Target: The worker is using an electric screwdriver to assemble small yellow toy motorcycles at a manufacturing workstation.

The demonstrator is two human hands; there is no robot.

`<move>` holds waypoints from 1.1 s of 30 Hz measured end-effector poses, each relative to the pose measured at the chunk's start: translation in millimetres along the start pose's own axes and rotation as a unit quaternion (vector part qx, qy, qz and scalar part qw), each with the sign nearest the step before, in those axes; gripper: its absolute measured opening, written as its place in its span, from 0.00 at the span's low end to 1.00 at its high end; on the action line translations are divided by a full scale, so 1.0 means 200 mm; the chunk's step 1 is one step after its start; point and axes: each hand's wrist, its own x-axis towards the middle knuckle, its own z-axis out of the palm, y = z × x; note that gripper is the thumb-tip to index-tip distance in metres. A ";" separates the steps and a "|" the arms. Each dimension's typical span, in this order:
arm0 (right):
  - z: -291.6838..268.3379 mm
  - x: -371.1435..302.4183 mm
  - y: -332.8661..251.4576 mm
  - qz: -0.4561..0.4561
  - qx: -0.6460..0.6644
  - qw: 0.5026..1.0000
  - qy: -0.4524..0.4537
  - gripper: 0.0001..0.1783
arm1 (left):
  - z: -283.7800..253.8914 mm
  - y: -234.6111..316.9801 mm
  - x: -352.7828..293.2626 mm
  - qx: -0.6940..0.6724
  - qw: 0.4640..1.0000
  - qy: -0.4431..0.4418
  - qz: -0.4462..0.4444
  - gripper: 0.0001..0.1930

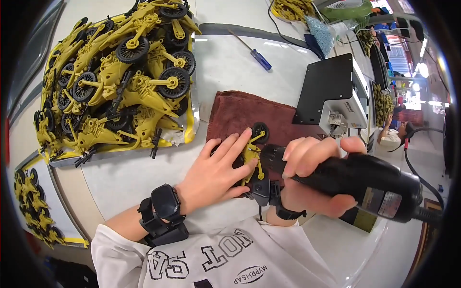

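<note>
A yellow toy motorcycle (251, 156) with black wheels lies on a folded brown cloth (230, 113). My left hand (218, 168) holds it down, fingers over its near side and thumb close to its lower end, hiding part of it. Gripped in my right hand (319, 163) is a black electric screwdriver (365, 180), its cord trailing off to the right. The screwdriver's tip points left and meets the motorcycle's body, or comes very close to it. I cannot make out any screw there.
A tray (192, 129) heaped with yellow toy motorcycles (139, 96) stands at the far left, with more (36, 206) lower left. Beyond the cloth lies a blue-handled screwdriver (259, 58). A black-and-silver box-shaped machine (331, 91) stands right of the cloth. A person (390, 137) is farther right.
</note>
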 end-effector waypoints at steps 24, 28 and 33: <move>-0.09 0.02 0.06 0.029 -0.059 0.987 -0.146 0.26 | 0.03 -0.01 0.00 0.038 0.999 -0.003 -0.008 0.25; -0.12 0.15 -0.34 -0.146 -0.118 0.975 0.122 0.23 | 0.02 0.05 0.02 0.049 0.999 0.004 -0.009 0.26; -0.49 0.32 -0.41 -0.129 -0.245 0.912 0.302 0.20 | -0.05 0.11 0.03 0.051 0.998 0.026 -0.002 0.23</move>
